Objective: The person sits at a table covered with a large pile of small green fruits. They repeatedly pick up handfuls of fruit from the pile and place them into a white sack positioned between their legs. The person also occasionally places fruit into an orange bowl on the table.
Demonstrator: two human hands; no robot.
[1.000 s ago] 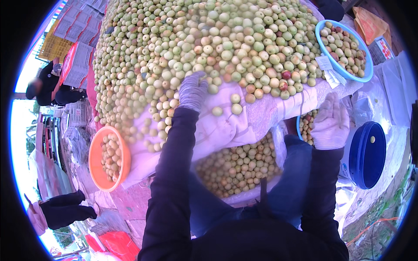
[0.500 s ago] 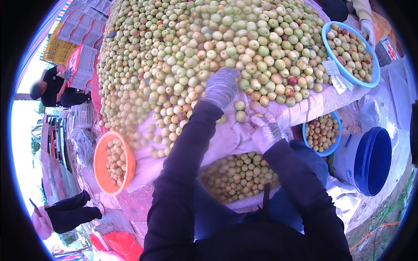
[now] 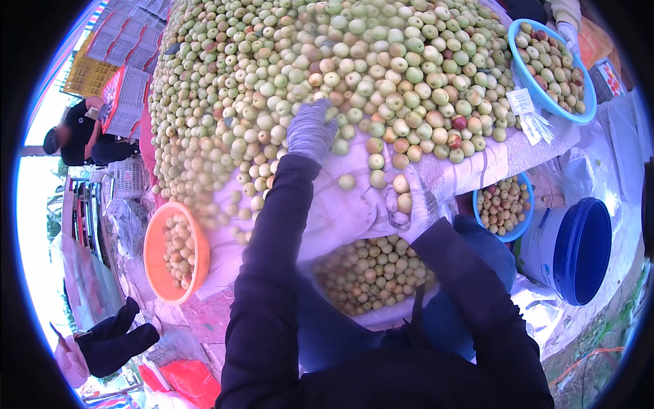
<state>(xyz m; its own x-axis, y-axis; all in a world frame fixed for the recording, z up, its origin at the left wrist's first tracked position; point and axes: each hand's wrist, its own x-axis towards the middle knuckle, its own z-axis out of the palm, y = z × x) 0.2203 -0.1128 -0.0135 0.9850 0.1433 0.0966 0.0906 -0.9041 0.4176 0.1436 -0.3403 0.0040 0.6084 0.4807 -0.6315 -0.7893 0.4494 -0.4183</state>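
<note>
A broad heap of small round green fruit [image 3: 272, 82], some blushed red, covers the cloth-draped table [image 3: 334, 198]. At its near edge lies my left hand [image 3: 310, 133], in a pale glove, thumb and fingers apart against the fruit; nothing shows gripped in it. My gloved right hand [image 3: 421, 208], lower and to the right, is closed round two pale fruits [image 3: 403, 202] at the table's front edge. A few loose fruits [image 3: 377, 170] rest on the cloth between both hands. Below the edge, in front of my lap, more fruit [image 3: 368, 276] fills a pale-lined container.
An orange basket [image 3: 205, 262] of fruit stands at left. At right are a blue basin [image 3: 591, 102], a smaller blue basin [image 3: 527, 221], both with fruit, and a blue-rimmed bucket [image 3: 582, 252]. Crates [image 3: 127, 112] and a person [image 3: 78, 133] are at far left; another person's gloved hand [image 3: 569, 33] touches the upper basin.
My left hand has moved left along the heap's edge. My right hand has turned, showing the fruits in its grip. Several fruits now lie loose on the cloth where the left hand was.
</note>
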